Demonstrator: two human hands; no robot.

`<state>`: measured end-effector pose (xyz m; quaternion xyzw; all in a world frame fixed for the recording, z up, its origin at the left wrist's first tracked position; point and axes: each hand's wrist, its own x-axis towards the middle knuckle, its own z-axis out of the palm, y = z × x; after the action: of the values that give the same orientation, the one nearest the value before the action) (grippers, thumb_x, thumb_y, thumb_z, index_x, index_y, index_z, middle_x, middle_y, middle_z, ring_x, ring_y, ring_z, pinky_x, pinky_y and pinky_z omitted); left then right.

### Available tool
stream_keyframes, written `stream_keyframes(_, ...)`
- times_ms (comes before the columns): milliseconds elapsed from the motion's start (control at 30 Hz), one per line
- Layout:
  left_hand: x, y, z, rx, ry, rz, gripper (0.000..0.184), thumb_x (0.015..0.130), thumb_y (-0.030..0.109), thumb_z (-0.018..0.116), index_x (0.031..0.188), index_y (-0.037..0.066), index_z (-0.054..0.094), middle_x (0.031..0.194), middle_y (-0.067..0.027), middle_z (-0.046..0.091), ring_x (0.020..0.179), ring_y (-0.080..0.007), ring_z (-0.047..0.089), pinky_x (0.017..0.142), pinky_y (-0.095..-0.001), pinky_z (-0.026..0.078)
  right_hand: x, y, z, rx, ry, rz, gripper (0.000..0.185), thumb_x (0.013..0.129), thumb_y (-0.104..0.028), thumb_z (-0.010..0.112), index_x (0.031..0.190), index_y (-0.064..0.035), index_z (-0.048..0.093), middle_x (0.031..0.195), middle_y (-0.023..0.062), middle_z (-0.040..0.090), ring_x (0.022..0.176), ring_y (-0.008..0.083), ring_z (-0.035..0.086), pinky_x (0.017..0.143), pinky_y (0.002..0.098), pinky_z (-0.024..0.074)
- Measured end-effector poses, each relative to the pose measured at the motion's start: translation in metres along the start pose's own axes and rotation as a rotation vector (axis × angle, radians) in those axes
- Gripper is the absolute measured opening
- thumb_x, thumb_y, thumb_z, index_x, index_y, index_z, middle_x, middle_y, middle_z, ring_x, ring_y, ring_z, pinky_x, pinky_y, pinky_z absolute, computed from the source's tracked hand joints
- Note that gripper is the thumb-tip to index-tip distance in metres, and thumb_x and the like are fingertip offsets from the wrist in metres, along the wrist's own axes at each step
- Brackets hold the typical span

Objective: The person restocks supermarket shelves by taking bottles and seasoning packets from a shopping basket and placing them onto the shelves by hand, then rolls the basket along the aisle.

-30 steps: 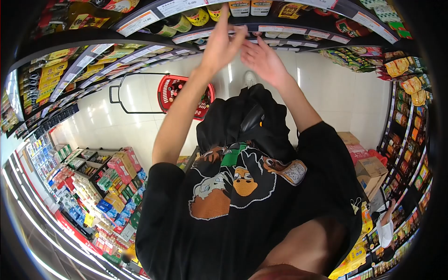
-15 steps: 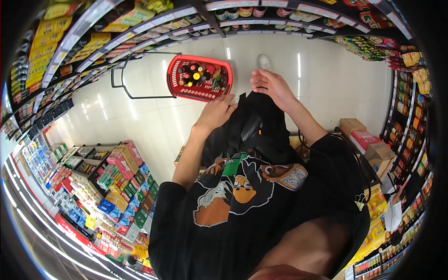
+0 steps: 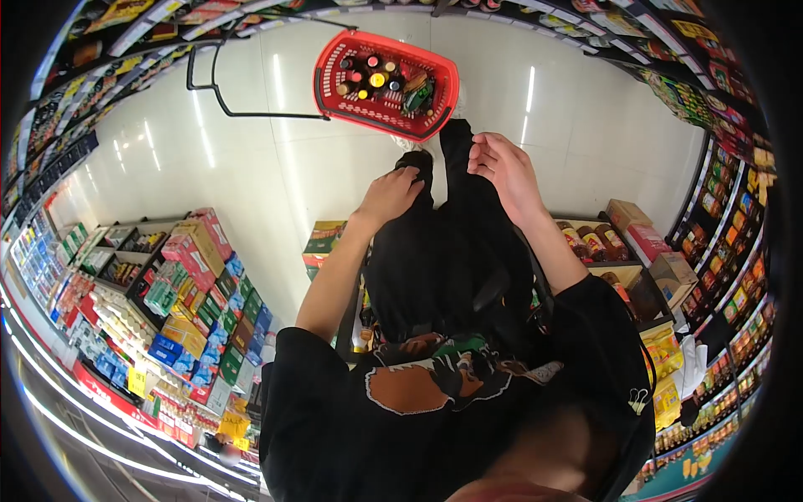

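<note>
A red plastic shopping basket (image 3: 328, 109) stands on the floor just beyond my feet. Several dark bottles (image 3: 368, 74) with coloured caps stand inside it, beside a green-and-dark packet (image 3: 418, 96). Its long black handle (image 3: 276, 115) stretches out to the left. My left hand (image 3: 390, 195) is over my black trousers (image 3: 418, 268), fingers loosely extended; whether it touches the cloth I cannot tell. My right hand (image 3: 508, 174) is above the other trouser leg, fingers slightly bent and apart, with nothing in it. Both hands are short of the basket.
Shelves of packaged goods (image 3: 736, 226) curve along the right, and more shelves line the top. Stacked boxes and bottles (image 3: 201, 309) form a display at left. Cartons (image 3: 648, 238) and large jars (image 3: 594, 241) are close on my right. Pale tiled floor (image 3: 251, 176) surrounds the basket.
The basket appears larger and further up and right in view. My legs now show apart with the feet beside it. Both hands have shifted slightly lower in view, still without the basket.
</note>
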<state>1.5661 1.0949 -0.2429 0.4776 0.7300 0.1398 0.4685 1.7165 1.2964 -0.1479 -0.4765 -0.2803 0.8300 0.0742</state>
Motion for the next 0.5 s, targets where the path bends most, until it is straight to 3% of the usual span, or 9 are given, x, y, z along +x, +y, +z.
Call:
stream_keyframes(133,0.041,-0.051,0.030,-0.197,-0.031,-0.160,0.031,0.095,0.028,0.057,0.114,0.003,0.060,0.103,-0.0162,0.072,0.097,-0.0379,0.068,0.085,-0.0471,0.054,0.020,0.018,0.010,-0.082,0.006,0.038,0.027,0.104,-0.024,0.047,0.107,-0.0013,0.061,0.089,0.0055,0.064,0.082,0.0142,0.062,0.081,0.0302,0.0510)
stream_keyframes(267,0.110,-0.138,0.078,-0.270,0.185,-0.321,0.029,0.093,0.029,0.059,0.109,0.005,0.061,0.100,-0.0157,0.072,0.096,-0.0391,0.068,0.085,-0.0496,0.053,0.056,0.047,0.014,-0.110,0.010,0.084,0.028,0.105,-0.025,0.047,0.107,-0.0006,0.062,0.088,0.0063,0.065,0.081,0.0135,0.064,0.080,0.0298,0.0523)
stream_keyframes(333,0.137,-0.177,0.093,-0.225,0.242,-0.471,0.038,0.091,0.032,0.060,0.117,0.005,0.058,0.112,-0.0212,0.068,0.103,-0.0422,0.065,0.089,-0.0517,0.052,0.078,0.061,0.015,-0.113,-0.043,0.107,0.029,0.105,-0.026,0.047,0.106,-0.0006,0.062,0.087,0.0067,0.065,0.082,0.0141,0.064,0.080,0.0303,0.0524)
stream_keyframes(400,0.175,-0.214,0.096,-0.242,0.154,-0.658,0.051,0.091,0.036,0.059,0.128,0.003,0.049,0.127,-0.0265,0.058,0.109,-0.0461,0.061,0.092,-0.0540,0.049,0.098,0.072,0.016,-0.124,-0.051,0.140,0.028,0.105,-0.026,0.048,0.105,-0.0009,0.061,0.088,0.0072,0.066,0.082,0.0153,0.065,0.081,0.0313,0.0527)
stream_keyframes(433,0.189,-0.232,0.101,-0.210,0.188,-0.677,0.060,0.092,0.038,0.057,0.134,0.000,0.040,0.135,-0.0278,0.052,0.112,-0.0477,0.059,0.095,-0.0547,0.048,0.105,0.076,0.017,-0.130,-0.046,0.158,0.028,0.105,-0.026,0.048,0.105,-0.0007,0.061,0.088,0.0073,0.066,0.082,0.0155,0.065,0.080,0.0314,0.0528)
stream_keyframes(500,0.210,-0.247,0.101,-0.137,0.276,-0.738,0.058,0.093,0.039,0.056,0.131,-0.002,0.042,0.132,-0.0284,0.052,0.109,-0.0450,0.062,0.092,-0.0534,0.051,0.121,0.086,0.009,-0.131,-0.061,0.154,0.028,0.105,-0.025,0.048,0.106,-0.0001,0.061,0.089,0.0075,0.066,0.082,0.0160,0.066,0.080,0.0319,0.0528)
